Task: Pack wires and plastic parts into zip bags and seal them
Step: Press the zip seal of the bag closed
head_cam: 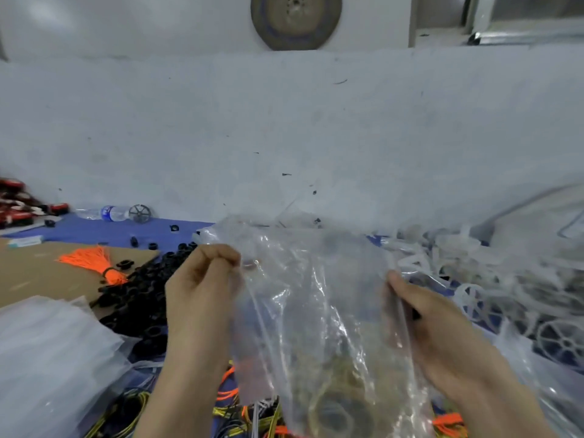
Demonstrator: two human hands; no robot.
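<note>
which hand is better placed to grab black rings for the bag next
Probably the left hand: the black rings lie right beside it, while the right hand sits across the clear bag, by white wheels. Both hands hold the bag.

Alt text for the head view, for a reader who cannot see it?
Two bare hands hold up a clear zip bag: the left hand pinches its left edge, the right hand grips its right edge. At left lie black plastic rings and an orange wire bundle; at right, white plastic wheels.
</note>
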